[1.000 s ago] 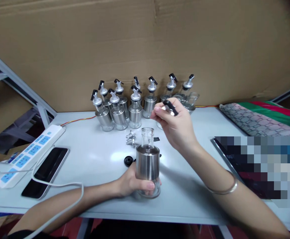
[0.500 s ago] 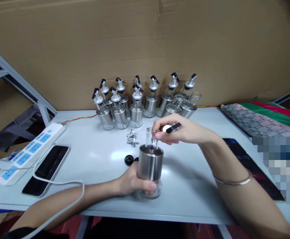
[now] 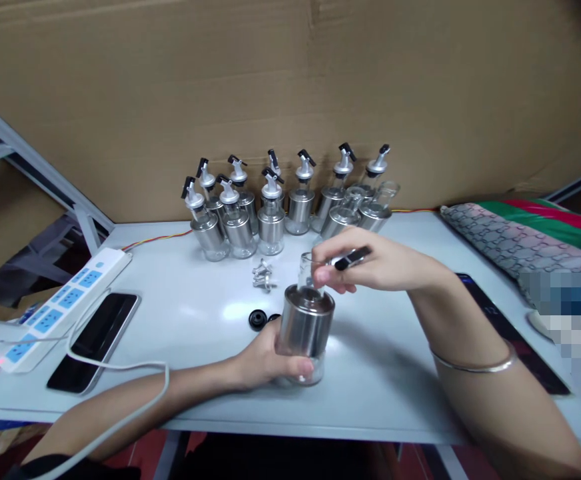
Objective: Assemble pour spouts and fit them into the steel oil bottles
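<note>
My left hand [image 3: 265, 360] is wrapped round the base of a glass bottle with a steel sleeve [image 3: 306, 320], which stands slightly tilted on the white table [image 3: 370, 373]. My right hand [image 3: 370, 263] pinches a pourer spout with a black flip cap [image 3: 350, 257] and holds it at the bottle's open neck [image 3: 306, 270]. Whether the spout's stem is inside the neck is hidden by my fingers.
Several finished bottles with pourers [image 3: 270, 207] stand in rows at the back by the cardboard wall. Loose silver spouts [image 3: 263, 275] and black stoppers [image 3: 258, 320] lie behind the held bottle. A power strip [image 3: 55, 307] and a phone [image 3: 93, 340] lie left; a dark tablet [image 3: 515, 340] and folded cloth [image 3: 520, 237] right.
My right hand has come down from above the back row with the spout to the held bottle's neck. The left hand has tilted and shifted the bottle slightly right.
</note>
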